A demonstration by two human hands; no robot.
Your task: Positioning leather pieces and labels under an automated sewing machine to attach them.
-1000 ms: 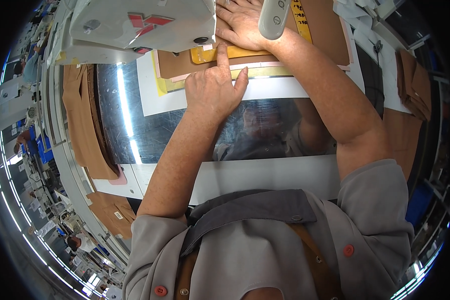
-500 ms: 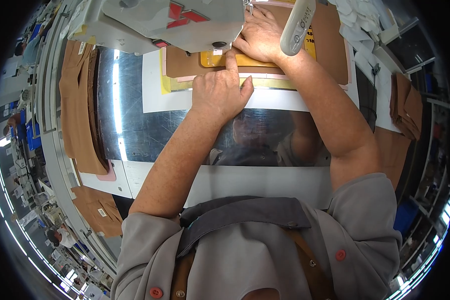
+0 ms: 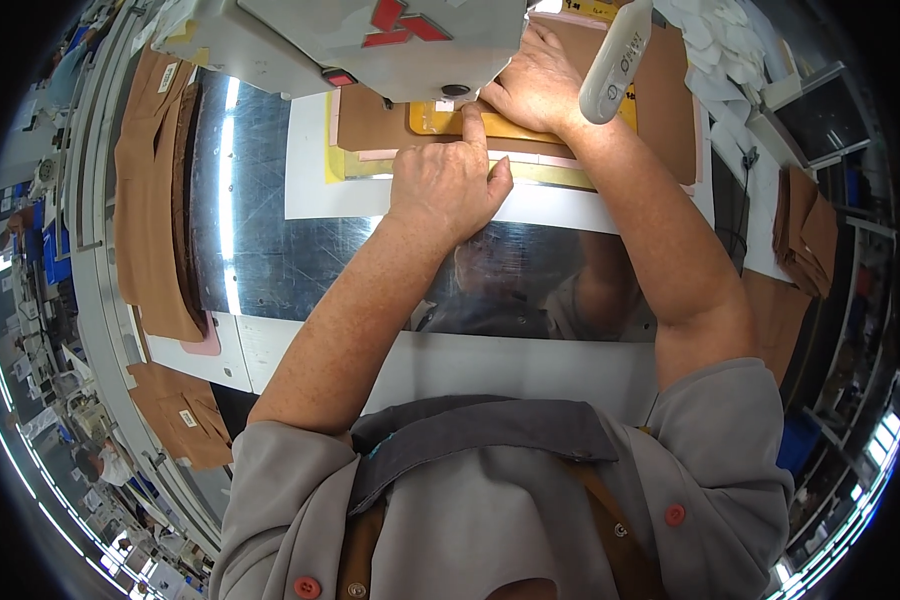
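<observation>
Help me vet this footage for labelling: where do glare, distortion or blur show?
Head view throughout: a glare streak marks the left of the metal plate; light strips bend along the rims; the left hand and right hand look fairly sharp.

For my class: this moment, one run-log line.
left hand: index fingertip on yellow frame; right hand: laid over frame; brown fabric: under frame; machine head: beyond left hand
</observation>
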